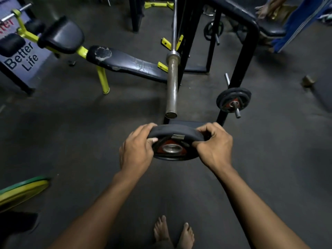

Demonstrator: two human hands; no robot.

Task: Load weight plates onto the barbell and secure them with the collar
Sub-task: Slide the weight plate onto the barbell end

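A round black weight plate (175, 141) is held up in the air by both hands. The left hand (137, 151) is wrapped tight on the plate's left edge, and the right hand (212, 146) is wrapped tight on its right edge. Each grip is closed around the rim, with the thumbs on the near face. The plate is tilted, so its near face is seen from above.

The plate is most likely heavy and hard. It will not bend. Its rim looks like dull rubber, so it should not slip much. A two-sided hold on the rim seems the best way to carry it. Fingers should be kept away from the hole.

A shiny metal ring (172, 147) is set in the middle, with a red shape around it. The barbell sleeve (172, 87) is just past the grip, a little above the plate. It is a long, smooth, round metal tube, and its end is bare. No plate is on it yet. No collar can be seen. Another small plate (233, 100) is kept on a peg, past the right hand.
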